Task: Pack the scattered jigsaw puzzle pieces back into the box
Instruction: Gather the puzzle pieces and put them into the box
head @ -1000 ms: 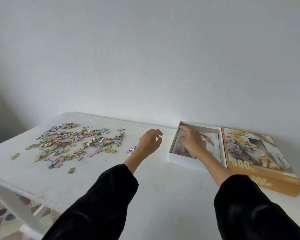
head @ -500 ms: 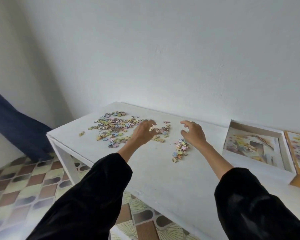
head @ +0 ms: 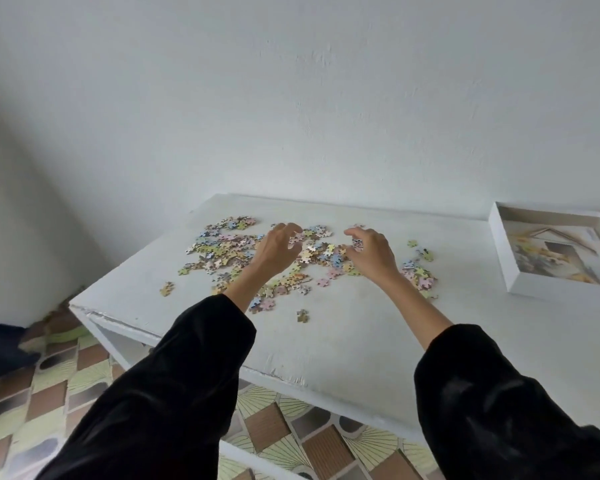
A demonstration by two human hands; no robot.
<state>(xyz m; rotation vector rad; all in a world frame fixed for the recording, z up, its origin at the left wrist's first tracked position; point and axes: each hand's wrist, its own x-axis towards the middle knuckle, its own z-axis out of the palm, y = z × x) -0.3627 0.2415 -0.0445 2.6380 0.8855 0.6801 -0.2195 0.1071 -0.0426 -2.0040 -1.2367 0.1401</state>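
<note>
Puzzle pieces (head: 222, 247) lie scattered across the left half of the white desk (head: 361, 341), well apart from the open box (head: 565, 289) at your right. Your left hand (head: 278, 251) hovers over the pile with its grip apart, fingers curved and holding nothing. Your right hand (head: 373, 256) is over the right part of the pile with fingers curled; you cannot tell whether its grip is clamped on any pieces.

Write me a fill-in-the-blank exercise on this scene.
The puzzle pieces lie scattered on a ____ table.
The open box sits to the ____ of the pieces.
The left hand and the right hand reach over the pieces from ____ sleeves.
Missing words: white; right; black.
</note>
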